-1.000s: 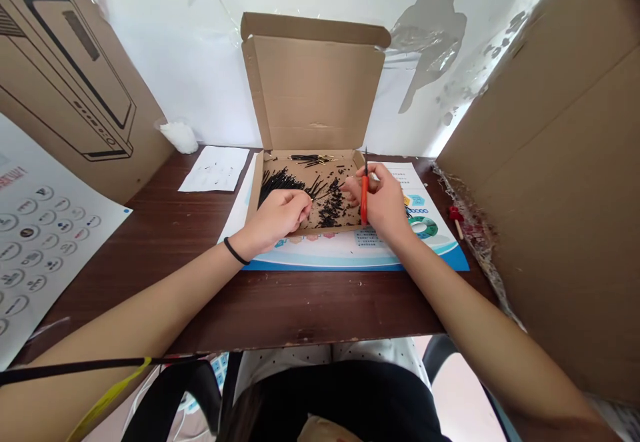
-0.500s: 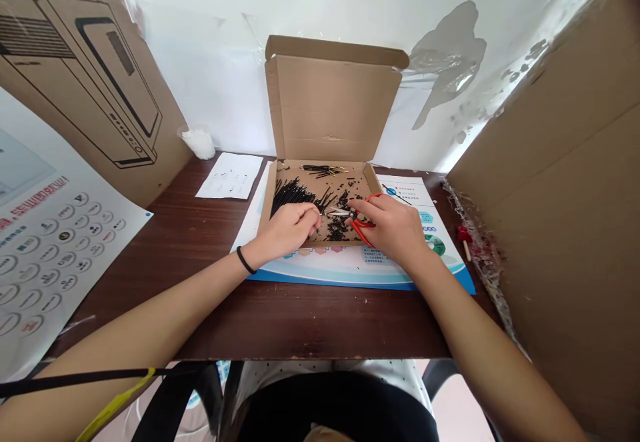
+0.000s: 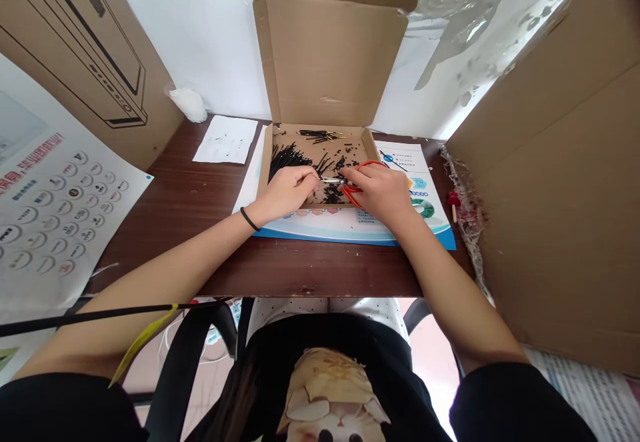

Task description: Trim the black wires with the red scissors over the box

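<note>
My right hand (image 3: 385, 194) grips red-handled scissors (image 3: 346, 189), with the blades pointing left. At the blade tips, my left hand (image 3: 289, 193) is closed in a pinch; what its fingers hold is too small and hidden to make out. Both hands are over the front part of a shallow open cardboard box (image 3: 370, 143). Inside it, a dense pile of thin black strands (image 3: 289, 157) lies to the left. A smaller bundle of black strands with gold-coloured ends (image 3: 321, 135) rests at the back. Short black cut bits (image 3: 332, 194) are scattered under the scissors.
The box lid (image 3: 330, 55) stands upright against the wall. A white paper (image 3: 225, 139) and a white plastic cup-like item (image 3: 189, 105) sit at the back left. Large cardboard (image 3: 555, 182) borders the right side, near a small red object (image 3: 453, 199).
The view has tilted downward, so the table sits higher in the picture and more of my lap shows. The scissor blades now reach my left fingertips. Both hands keep their grips.
</note>
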